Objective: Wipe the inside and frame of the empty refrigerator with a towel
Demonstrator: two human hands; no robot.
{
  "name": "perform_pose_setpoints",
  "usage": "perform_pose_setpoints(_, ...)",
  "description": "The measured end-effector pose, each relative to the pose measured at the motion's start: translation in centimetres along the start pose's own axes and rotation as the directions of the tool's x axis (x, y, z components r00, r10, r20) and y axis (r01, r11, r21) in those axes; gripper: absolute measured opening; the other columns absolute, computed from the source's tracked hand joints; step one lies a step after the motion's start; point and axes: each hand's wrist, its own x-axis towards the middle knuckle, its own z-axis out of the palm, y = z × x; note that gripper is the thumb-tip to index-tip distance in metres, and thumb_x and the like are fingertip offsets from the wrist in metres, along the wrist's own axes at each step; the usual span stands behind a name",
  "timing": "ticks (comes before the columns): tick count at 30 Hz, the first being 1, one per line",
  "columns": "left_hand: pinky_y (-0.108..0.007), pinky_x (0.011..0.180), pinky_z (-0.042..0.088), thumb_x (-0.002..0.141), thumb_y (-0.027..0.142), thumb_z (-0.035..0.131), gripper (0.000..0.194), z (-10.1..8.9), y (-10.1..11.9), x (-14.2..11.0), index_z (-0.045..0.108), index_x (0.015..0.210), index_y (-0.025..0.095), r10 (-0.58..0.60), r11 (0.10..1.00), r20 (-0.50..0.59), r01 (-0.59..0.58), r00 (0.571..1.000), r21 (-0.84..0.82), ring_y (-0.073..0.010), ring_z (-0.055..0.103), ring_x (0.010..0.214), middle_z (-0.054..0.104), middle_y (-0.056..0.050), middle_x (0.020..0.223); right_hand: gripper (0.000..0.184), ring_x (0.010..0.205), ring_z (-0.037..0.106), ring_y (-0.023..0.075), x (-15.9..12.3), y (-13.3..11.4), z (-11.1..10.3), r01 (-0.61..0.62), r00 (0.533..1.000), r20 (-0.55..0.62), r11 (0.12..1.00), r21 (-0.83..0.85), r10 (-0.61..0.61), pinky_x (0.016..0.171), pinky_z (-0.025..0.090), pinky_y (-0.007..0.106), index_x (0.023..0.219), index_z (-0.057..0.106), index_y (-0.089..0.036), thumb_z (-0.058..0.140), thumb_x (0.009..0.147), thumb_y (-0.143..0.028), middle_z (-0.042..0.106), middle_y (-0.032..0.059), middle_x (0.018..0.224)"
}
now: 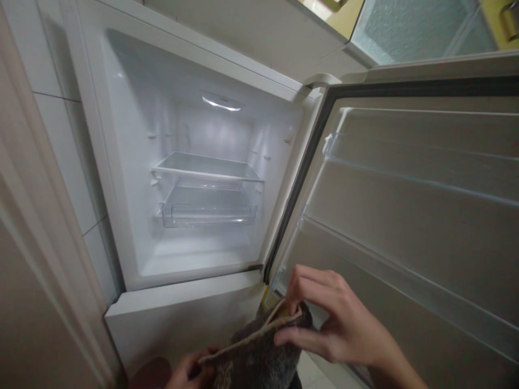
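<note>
A dark grey-brown cloth (259, 359) with a pale edge hangs between my hands at the bottom of the view. My right hand (338, 316) pinches its upper right corner, the thumb on the near side and the fingers over the edge. Lower down, my left hand (190, 373) grips the other end of the edge, partly cut off by the frame. Ahead stands an open fridge (133, 135) with a lit interior. Inside it are a glass shelf (206, 166) and, below that, a clear drawer (208, 216).
The fridge door (385, 216) swings wide to the right, with clear door racks (405, 167) along its inside. White tiles (60, 146) and a pale frame (40, 216) border the left side. Yellow cabinet doors with glass (409, 29) show at the top right.
</note>
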Motion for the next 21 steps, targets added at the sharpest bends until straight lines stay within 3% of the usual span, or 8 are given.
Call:
perform_pose_setpoints(2, -0.052, 0.104, 0.06, 0.066, 0.09, 0.077, 0.069, -2.3, 1.4, -0.1, 0.081, 0.071, 0.021, 0.152, 0.983, -0.086, -0.142, 0.985, 0.118, -0.0428, 0.075, 0.119, 0.081, -0.02, 0.12, 0.029, 0.074, 0.056, 0.0114, -0.3, 0.0, -0.7, -0.024, 1.0, -0.015, 0.992, -0.126, 0.023, 0.063, 0.039, 0.024, 0.092, 0.063, -0.021, 0.081, 0.1, -0.042, 0.061, -0.0011, 0.085)
perform_pose_setpoints(5, -0.044, 0.101, 0.062, 0.079, 0.079, 0.075, 0.059, -5.6, 4.4, -0.9, 0.076, 0.058, 0.024, 0.401, 0.875, -0.134, -0.335, 0.906, 0.349, -0.0388, 0.076, 0.121, 0.079, -0.02, 0.13, 0.023, 0.073, 0.056, 0.0114, -0.6, 0.3, -1.3, -0.053, 0.998, -0.052, 0.959, -0.277, 0.04, 0.063, 0.041, 0.023, 0.093, 0.062, -0.021, 0.079, 0.102, -0.034, 0.061, -0.0007, 0.087)
perform_pose_setpoints(10, -0.034, 0.102, 0.061, 0.086, 0.059, 0.081, 0.033, -9.4, 8.9, -3.3, 0.082, 0.07, 0.03, 0.696, 0.586, -0.127, -0.457, 0.707, 0.67, -0.0291, 0.077, 0.122, 0.077, -0.009, 0.138, 0.024, 0.072, 0.059, 0.0118, -1.1, 1.6, -1.3, -0.108, 0.991, -0.116, 0.915, -0.389, 0.067, 0.065, 0.044, 0.022, 0.094, 0.061, -0.021, 0.078, 0.103, -0.037, 0.06, -0.0013, 0.086)
perform_pose_setpoints(13, -0.029, 0.098, 0.062, 0.087, 0.051, 0.082, 0.02, -10.7, 10.1, -4.6, 0.084, 0.083, 0.033, 0.754, 0.498, -0.111, -0.453, 0.647, 0.74, -0.0257, 0.079, 0.115, 0.076, -0.006, 0.14, 0.027, 0.068, 0.061, 0.0114, -1.2, 2.5, -0.7, -0.13, 0.988, -0.13, 0.887, -0.444, 0.08, 0.064, 0.044, 0.022, 0.092, 0.059, -0.022, 0.071, 0.107, -0.041, 0.06, -0.0022, 0.084)
perform_pose_setpoints(16, -0.03, 0.099, 0.063, 0.088, 0.046, 0.082, 0.015, -10.5, 10.8, -5.4, 0.087, 0.093, 0.033, 0.722, 0.618, -0.224, -0.465, 0.654, 0.635, -0.0269, 0.078, 0.119, 0.076, -0.006, 0.139, 0.034, 0.062, 0.058, 0.0117, -1.2, 3.3, -0.3, -0.145, 0.982, -0.183, 0.843, -0.518, 0.056, 0.059, 0.042, 0.023, 0.087, 0.055, -0.022, 0.065, 0.11, -0.046, 0.058, -0.0033, 0.078)
perform_pose_setpoints(19, -0.036, 0.097, 0.065, 0.086, 0.048, 0.084, 0.02, -8.9, 12.0, -5.7, 0.087, 0.094, 0.031, 0.551, 0.833, -0.466, -0.484, 0.692, 0.267, -0.0334, 0.074, 0.127, 0.075, -0.008, 0.142, 0.036, 0.064, 0.059, 0.0118, -1.1, 3.9, -0.2, -0.162, 0.976, -0.209, 0.855, -0.493, 0.064, 0.06, 0.043, 0.022, 0.085, 0.053, -0.022, 0.063, 0.111, -0.045, 0.059, -0.0033, 0.077)
perform_pose_setpoints(21, -0.037, 0.097, 0.064, 0.086, 0.052, 0.084, 0.024, -7.6, 13.1, -5.8, 0.087, 0.098, 0.031, 0.422, 0.871, -0.556, -0.49, 0.716, 0.03, -0.0355, 0.069, 0.133, 0.072, -0.007, 0.147, 0.034, 0.067, 0.061, 0.0122, -1.2, 4.0, -0.1, -0.172, 0.972, -0.223, 0.876, -0.45, 0.076, 0.062, 0.045, 0.021, 0.085, 0.055, -0.022, 0.065, 0.11, -0.043, 0.06, -0.0026, 0.079)
